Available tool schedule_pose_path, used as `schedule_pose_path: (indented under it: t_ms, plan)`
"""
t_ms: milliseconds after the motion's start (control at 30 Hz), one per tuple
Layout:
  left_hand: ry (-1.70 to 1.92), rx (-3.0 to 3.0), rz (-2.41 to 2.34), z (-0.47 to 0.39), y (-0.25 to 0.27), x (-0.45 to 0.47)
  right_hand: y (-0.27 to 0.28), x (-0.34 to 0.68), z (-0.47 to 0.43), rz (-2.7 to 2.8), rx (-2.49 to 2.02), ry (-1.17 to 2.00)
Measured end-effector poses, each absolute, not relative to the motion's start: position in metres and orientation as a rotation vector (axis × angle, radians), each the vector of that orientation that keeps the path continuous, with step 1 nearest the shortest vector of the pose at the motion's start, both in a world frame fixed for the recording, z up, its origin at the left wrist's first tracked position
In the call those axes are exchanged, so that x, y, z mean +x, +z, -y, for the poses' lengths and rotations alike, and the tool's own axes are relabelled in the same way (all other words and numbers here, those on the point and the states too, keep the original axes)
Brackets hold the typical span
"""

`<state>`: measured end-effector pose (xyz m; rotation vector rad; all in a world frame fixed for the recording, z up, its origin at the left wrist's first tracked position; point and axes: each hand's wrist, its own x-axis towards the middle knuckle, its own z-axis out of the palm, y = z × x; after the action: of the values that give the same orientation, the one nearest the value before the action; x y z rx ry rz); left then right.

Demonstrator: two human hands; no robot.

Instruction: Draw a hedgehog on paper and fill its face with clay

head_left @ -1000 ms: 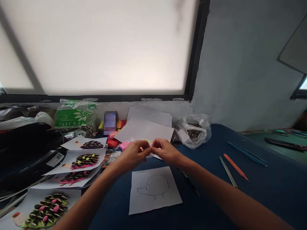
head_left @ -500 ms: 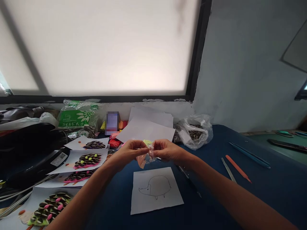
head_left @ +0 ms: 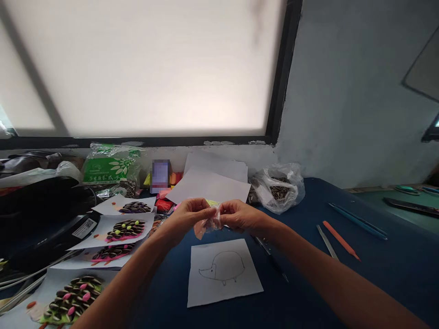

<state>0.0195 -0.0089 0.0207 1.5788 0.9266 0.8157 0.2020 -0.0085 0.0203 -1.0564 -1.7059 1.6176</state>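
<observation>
Pinching crumpled clear plastic narrowly between left hand and right hand | held just beyond hedgehog drawing | with seed bag near tabletop's far edge

From 10 to 12 o'clock, the background is filled by a large window, its pale pane lit brightly from behind and crossed by a dark diagonal band. It is edged by a black frame. A grey wall is seen at 2 o'clock. A green tabletop is set just past 3, and a blue-covered table is spread around 4.
</observation>
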Motion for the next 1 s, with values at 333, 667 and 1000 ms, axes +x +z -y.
schedule_pose_path:
  t_ms: [333, 667, 1000]
  plan:
    - [0.867, 1.448, -0.869, 0.006, 0.022, 0.016, 0.028, 0.204, 0.012, 1.641, -1.039, 1.600]
    - [0.686, 1.589, -0.941, 0.002, 0.015, 0.008, 0.014, 0.199, 0.008, 1.764, -1.043, 1.410]
    - [0.814, 1.596, -0.940, -0.003, 0.009, 0.006, 0.014, 0.198, 0.011, 1.886, -0.999, 1.348]
